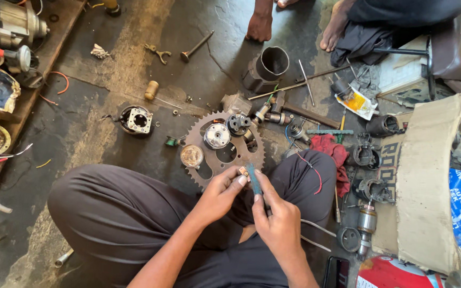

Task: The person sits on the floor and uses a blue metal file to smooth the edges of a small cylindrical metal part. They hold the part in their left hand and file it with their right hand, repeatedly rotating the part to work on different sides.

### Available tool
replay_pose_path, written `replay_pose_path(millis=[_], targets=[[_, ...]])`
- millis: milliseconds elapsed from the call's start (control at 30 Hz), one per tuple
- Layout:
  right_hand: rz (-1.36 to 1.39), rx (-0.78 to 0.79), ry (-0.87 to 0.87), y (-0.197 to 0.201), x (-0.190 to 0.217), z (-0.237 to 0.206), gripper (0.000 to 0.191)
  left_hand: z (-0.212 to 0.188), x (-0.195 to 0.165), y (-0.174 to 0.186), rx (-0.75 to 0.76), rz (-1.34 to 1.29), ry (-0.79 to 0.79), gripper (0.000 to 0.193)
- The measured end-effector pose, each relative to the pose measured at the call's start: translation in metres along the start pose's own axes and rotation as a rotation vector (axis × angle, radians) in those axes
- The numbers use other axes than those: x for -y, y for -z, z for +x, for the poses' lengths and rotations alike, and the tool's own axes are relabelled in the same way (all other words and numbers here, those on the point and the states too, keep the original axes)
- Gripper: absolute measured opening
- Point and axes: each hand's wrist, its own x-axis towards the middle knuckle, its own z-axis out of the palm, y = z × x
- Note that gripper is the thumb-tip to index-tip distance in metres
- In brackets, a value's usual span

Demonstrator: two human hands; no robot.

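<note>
I sit cross-legged on a dirty workshop floor, and both hands meet above my lap. My left hand (221, 193) pinches a small brownish metal part (243, 171) between thumb and fingers. My right hand (277, 217) grips a narrow teal-green strip, perhaps a blade or a strip of abrasive paper (253, 178), whose upper end rests against that small part. Just beyond the hands lies a large toothed sprocket (221, 151) with small round motor parts resting on it.
A metal cylinder sleeve (270, 65), a hammer (294, 111), rods, a valve (196, 47), a red rag (331, 150), motor armatures and housings lie scattered ahead and right. Another person's bare feet (260, 25) stand at the top. Cardboard (428, 181) lies right; a wooden board (38, 58) with parts lies left.
</note>
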Motion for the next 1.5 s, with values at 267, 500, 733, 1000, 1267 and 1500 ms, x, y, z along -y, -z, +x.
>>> replay_pose_path(millis=[267,500,733,1000,1267,1500], targets=[[-0.008,-0.038,0.034,-0.006,0.003,0.007,0.053,-0.005,-0.009,-0.003,0.004,-0.031,0.029,0.024],[-0.032,-0.083,0.158,0.001,0.004,0.005,0.054,-0.004,-0.012,-0.004,-0.013,-0.002,0.023,0.023],[-0.159,-0.067,0.174,0.003,0.003,0.001,0.056,-0.006,-0.015,-0.001,-0.020,-0.004,0.030,0.026],[-0.110,-0.068,0.180,0.003,0.006,-0.004,0.054,-0.005,-0.016,-0.001,-0.033,-0.003,-0.015,0.027],[-0.145,-0.048,0.108,-0.004,0.007,-0.004,0.053,-0.007,-0.003,-0.003,-0.013,-0.029,0.020,0.025],[-0.092,-0.084,0.151,-0.006,0.008,-0.009,0.050,-0.006,-0.002,-0.002,-0.025,0.006,-0.025,0.021]])
